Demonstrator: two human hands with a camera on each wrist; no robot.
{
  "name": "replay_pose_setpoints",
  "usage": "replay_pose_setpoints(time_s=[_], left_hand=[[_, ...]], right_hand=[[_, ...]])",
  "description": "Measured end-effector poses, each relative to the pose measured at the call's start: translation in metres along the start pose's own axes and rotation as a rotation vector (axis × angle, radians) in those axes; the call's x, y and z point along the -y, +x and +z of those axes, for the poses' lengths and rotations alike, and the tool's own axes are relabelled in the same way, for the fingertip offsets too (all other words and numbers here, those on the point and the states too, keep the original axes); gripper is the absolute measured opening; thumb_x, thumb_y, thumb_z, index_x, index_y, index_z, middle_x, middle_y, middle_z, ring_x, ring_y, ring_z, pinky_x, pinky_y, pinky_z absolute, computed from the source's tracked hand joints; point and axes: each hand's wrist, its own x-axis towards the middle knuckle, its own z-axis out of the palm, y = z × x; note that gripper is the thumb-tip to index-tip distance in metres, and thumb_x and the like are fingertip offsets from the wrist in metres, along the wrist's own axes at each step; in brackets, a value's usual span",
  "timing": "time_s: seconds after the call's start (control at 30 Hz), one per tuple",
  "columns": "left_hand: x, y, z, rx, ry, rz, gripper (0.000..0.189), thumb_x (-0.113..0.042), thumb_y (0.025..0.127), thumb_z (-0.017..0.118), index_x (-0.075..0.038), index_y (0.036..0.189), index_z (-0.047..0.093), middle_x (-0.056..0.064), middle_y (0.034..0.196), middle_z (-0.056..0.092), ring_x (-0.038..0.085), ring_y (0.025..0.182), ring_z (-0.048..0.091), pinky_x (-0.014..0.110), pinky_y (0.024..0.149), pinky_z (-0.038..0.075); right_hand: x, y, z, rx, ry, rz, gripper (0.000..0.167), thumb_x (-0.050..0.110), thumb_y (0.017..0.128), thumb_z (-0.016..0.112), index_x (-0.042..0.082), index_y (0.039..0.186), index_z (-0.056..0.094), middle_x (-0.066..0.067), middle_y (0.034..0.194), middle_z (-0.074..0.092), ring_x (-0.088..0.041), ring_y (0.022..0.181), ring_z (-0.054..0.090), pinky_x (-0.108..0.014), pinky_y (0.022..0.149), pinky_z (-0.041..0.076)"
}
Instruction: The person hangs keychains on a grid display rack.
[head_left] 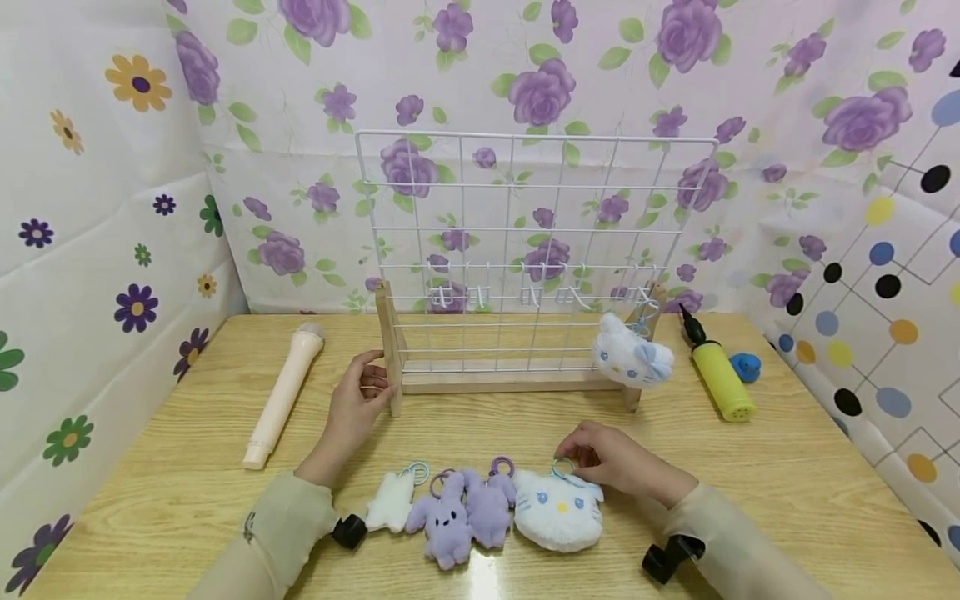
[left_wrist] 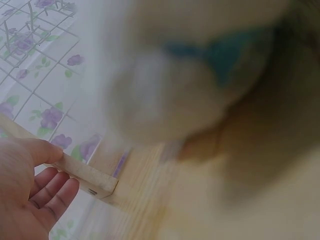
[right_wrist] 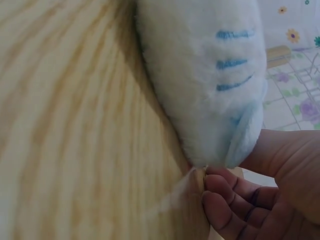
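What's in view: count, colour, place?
table: 1, tan, beneath
wooden stand: 1, tan, back
wire grid: 1, white, on stand
hooks: several, white, on grid
cat plushes: 2, white-blue, one hung, one front right
middle plushes: 2, purple, front
small plush: 1, whitish, front left
rod: 1, cream, left
pump: 1, yellow-black, right
toy: 1, blue, beside pump
patterned cloth: count unclear, white, around
wrist devices: 2, black, wrists
sleeves: 2, beige, forearms
left hand: 1, bare, on stand
right hand: 1, bare, front cat plush
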Motion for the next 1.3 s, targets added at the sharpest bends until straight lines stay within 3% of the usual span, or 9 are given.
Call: replay_pose_setpoints(time_s=[0.57, 1.3], left_hand=[[0.0011, -0.0016, 0.0011, -0.005, 0.0, 0.0, 0.055, 0.003, 0.086, 0.067, -0.005, 0.136, 0.044, 0.019, 0.108, 0.059, 0.027, 0.094, 0.059, 0.012, 0.074, 0.048], [0.0002, -0.0006, 0.0014, -0.011, -0.008, 0.015, 0.055, 0.005, 0.086, 0.067, -0.004, 0.135, 0.045, 0.019, 0.108, 0.059, 0.026, 0.093, 0.059, 0.012, 0.073, 0.048]], right_hand=[[0.0005, 0.0011, 0.0021, -0.008, -0.001, -0.008, 0.023, 0.002, 0.084, 0.07, 0.011, 0.102, 0.059, 0.001, 0.09, 0.058, -0.003, 0.077, 0.05, -0.019, 0.066, 0.047], [0.0006, -0.0069, 0.0033, -0.037, 0.133, 0.031, 0.014, 0.004, 0.088, 0.067, 0.012, 0.099, 0.061, 0.003, 0.083, 0.059, -0.001, 0.074, 0.051, -0.019, 0.065, 0.047]])
